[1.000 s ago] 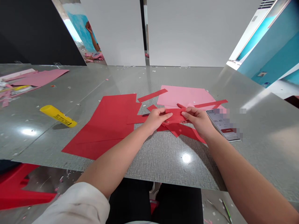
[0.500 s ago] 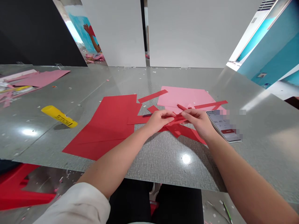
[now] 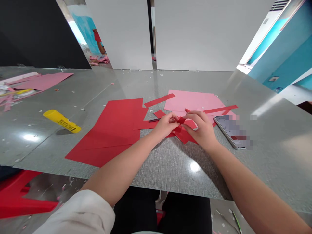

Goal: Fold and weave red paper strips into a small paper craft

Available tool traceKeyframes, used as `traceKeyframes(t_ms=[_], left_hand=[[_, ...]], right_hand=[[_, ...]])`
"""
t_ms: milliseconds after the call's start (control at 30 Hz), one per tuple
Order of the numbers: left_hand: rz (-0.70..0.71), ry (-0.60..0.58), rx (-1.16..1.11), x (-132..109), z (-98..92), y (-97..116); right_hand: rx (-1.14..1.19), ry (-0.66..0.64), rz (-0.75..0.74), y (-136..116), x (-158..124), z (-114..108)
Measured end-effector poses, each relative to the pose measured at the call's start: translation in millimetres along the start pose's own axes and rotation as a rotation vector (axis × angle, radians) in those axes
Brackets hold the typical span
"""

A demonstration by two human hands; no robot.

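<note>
Between my two hands is a small folded piece of red paper, held just above the table. The fingertips of my left hand pinch its left side. My right hand grips it from the right, thumb below and fingers curled over. Under the hands lie more red paper strips, partly covered. To the left, large red paper sheets overlap on the table. A dark, thin pointed tool rests by my left hand, its other end hidden.
Pink paper lies behind my hands, with a loose red strip beside it. A phone is right of my right hand. Far left are a yellow tube and pink scraps. Another person's arm shows beyond the panel.
My right hand has moved left, closer to my left hand, and its fingers curl more over the red paper. The phone has shifted slightly. The far person's hand has turned.
</note>
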State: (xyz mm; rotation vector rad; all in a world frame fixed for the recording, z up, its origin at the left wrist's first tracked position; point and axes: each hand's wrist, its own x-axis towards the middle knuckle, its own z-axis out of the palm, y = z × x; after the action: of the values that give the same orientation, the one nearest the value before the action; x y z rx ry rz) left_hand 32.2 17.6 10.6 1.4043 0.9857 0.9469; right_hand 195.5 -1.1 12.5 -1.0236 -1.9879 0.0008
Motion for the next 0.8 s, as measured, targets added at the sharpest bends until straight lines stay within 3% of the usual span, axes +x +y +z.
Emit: traceKeyframes(t_ms=[133, 333, 533, 667, 800], left_hand=[[-0.067, 0.033, -0.109, -0.8, 0.4, 4.0], [-0.128, 0.021, -0.181, -0.4, -0.5, 2.8], [-0.130, 0.016, -0.223, 1.0, -1.8, 0.9], [-0.102, 0.060, -0.122, 0.9, 0.5, 1.2], [-0.055, 0.047, 0.004, 0.9, 2.4, 0.4]], right_hand=[[-0.195, -0.032, -0.154, -0.9, -0.2, 1.8], [-0.380, -0.092, -0.213, -2.9, -2.1, 3.7], [-0.426, -0.123, -0.258, -5.7, -0.9, 2.8], [-0.358, -0.057, -0.204, -5.5, -1.1, 2.8], [-0.130, -0.052, -0.034, -0.7, -1.6, 4.1]])
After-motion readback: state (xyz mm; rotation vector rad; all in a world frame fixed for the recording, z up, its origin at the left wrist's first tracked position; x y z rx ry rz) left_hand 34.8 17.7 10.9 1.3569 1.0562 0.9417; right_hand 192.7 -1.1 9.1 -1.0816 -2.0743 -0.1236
